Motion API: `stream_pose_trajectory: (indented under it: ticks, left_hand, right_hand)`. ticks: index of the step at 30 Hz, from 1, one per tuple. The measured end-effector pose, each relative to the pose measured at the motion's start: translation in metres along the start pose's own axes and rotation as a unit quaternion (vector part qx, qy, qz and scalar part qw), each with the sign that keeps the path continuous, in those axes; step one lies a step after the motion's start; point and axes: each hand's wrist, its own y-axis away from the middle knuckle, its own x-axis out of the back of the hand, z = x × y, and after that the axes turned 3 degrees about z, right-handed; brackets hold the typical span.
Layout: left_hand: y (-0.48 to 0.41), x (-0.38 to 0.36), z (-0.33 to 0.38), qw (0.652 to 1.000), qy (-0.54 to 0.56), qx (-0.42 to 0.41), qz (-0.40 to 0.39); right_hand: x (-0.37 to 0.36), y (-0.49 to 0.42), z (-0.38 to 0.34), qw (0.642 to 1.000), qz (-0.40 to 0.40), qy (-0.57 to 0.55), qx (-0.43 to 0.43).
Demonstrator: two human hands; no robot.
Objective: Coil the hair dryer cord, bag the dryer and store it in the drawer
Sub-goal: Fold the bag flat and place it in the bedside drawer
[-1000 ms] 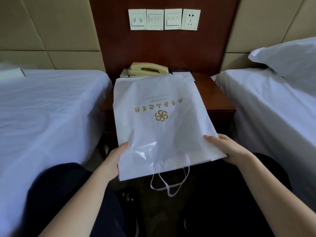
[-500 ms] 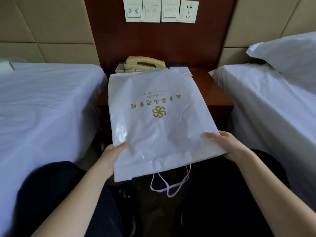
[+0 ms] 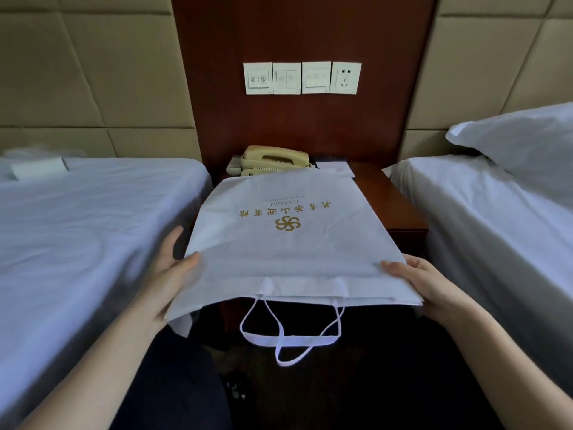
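A white drawstring bag (image 3: 288,249) with a gold logo and lettering lies flat across the dark wooden nightstand (image 3: 390,197), its mouth toward me and overhanging the front edge. Its white cord loops (image 3: 288,339) dangle below the mouth. My left hand (image 3: 169,274) grips the bag's near left corner, thumb on top. My right hand (image 3: 424,280) grips the near right corner, thumb on top as well. No hair dryer or cord shows; the bag looks flat. The nightstand's drawer is hidden behind the bag.
A beige telephone (image 3: 273,159) and a white paper (image 3: 335,167) sit at the back of the nightstand. White-sheeted beds flank it, left (image 3: 86,231) and right (image 3: 483,218), with a pillow (image 3: 527,141) on the right one. Switches and a socket (image 3: 302,77) are on the wall panel.
The bag has moved forward and now lies flatter over the nightstand. Both hands kept hold of its near corners. My view has tilted up, showing more wall.
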Motion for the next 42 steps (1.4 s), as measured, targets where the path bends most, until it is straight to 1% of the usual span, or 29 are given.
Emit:
stream_pose_trajectory:
  ticks: [1,3,5,8,9,11,12,14,16,18,19,21,24,26,28,31,33,34,36,37,39,41,42]
  left_hand:
    - [-0.005,0.001,0.007,1.000,0.029,-0.003,-0.011]
    - [-0.014,0.001,0.024,0.996,0.081,-0.006,-0.024]
    - [-0.030,0.002,0.038,0.994,0.107,-0.003,-0.017]
    - [-0.047,-0.003,0.067,0.985,0.172,0.005,-0.021]
    - [-0.054,-0.004,0.074,0.980,0.197,-0.008,-0.029]
    - [-0.063,-0.010,0.091,0.955,0.294,-0.010,-0.040]
    - [-0.069,-0.013,0.098,0.946,0.320,-0.015,-0.042]
    - [-0.078,-0.022,0.110,0.947,0.317,-0.030,-0.045]
    - [-0.089,-0.029,0.119,0.963,0.263,-0.054,-0.025]
    - [-0.101,-0.036,0.124,0.977,0.202,-0.073,-0.013]
    - [-0.107,-0.038,0.127,0.983,0.167,-0.080,-0.006]
    - [-0.117,-0.041,0.130,0.989,0.113,-0.096,0.002]
    - [-0.136,-0.043,0.131,0.992,0.056,-0.112,0.030]
    - [-0.147,-0.047,0.132,0.990,-0.008,-0.134,0.047]
    - [-0.156,-0.052,0.132,0.984,-0.061,-0.156,0.053]
    - [-0.171,-0.054,0.130,0.977,-0.100,-0.180,0.054]
    - [-0.185,-0.056,0.124,0.980,-0.102,-0.162,0.053]
    - [-0.189,-0.058,0.121,0.984,-0.097,-0.146,0.043]
    - [-0.200,-0.063,0.111,0.989,-0.094,-0.115,0.025]
    - [-0.206,-0.064,0.106,0.989,-0.099,-0.105,0.032]
    - [-0.220,-0.065,0.096,0.986,-0.117,-0.088,0.085]
    - [-0.233,-0.063,0.092,0.984,-0.091,-0.059,0.143]
    - [-0.238,-0.062,0.092,0.984,-0.061,-0.040,0.161]
  right_hand:
    - [-0.003,-0.003,-0.008,1.000,0.000,-0.029,0.003]
    - [-0.009,-0.011,-0.025,0.993,0.000,-0.121,-0.002]
    - [-0.019,-0.018,-0.043,0.980,0.005,-0.199,0.005]
    - [-0.031,-0.032,-0.065,0.960,-0.005,-0.277,0.051]
    - [-0.034,-0.038,-0.072,0.953,-0.006,-0.296,0.064]
    - [-0.039,-0.049,-0.084,0.946,-0.004,-0.311,0.087]
    - [-0.041,-0.056,-0.090,0.947,0.002,-0.306,0.098]
    - [-0.045,-0.068,-0.100,0.949,0.017,-0.289,0.122]
    - [-0.048,-0.082,-0.110,0.950,0.011,-0.273,0.151]
    - [-0.052,-0.095,-0.119,0.954,0.003,-0.232,0.188]
    - [-0.054,-0.101,-0.123,0.960,0.006,-0.190,0.207]
    - [-0.058,-0.111,-0.130,0.966,0.038,-0.077,0.244]
    - [-0.064,-0.127,-0.137,0.963,0.056,0.055,0.256]
    - [-0.067,-0.140,-0.138,0.959,0.064,0.117,0.249]
    - [-0.069,-0.154,-0.141,0.946,0.097,0.167,0.259]
    - [-0.072,-0.181,-0.143,0.927,0.139,0.227,0.264]
    - [-0.073,-0.199,-0.141,0.918,0.143,0.270,0.254]
    - [-0.073,-0.208,-0.139,0.917,0.132,0.281,0.251]
    - [-0.071,-0.228,-0.134,0.924,0.101,0.271,0.249]
    - [-0.071,-0.238,-0.131,0.929,0.082,0.258,0.252]
    - [-0.074,-0.255,-0.124,0.938,0.064,0.228,0.252]
    - [-0.072,-0.268,-0.117,0.939,0.103,0.218,0.246]
    - [-0.072,-0.271,-0.114,0.930,0.140,0.227,0.254]
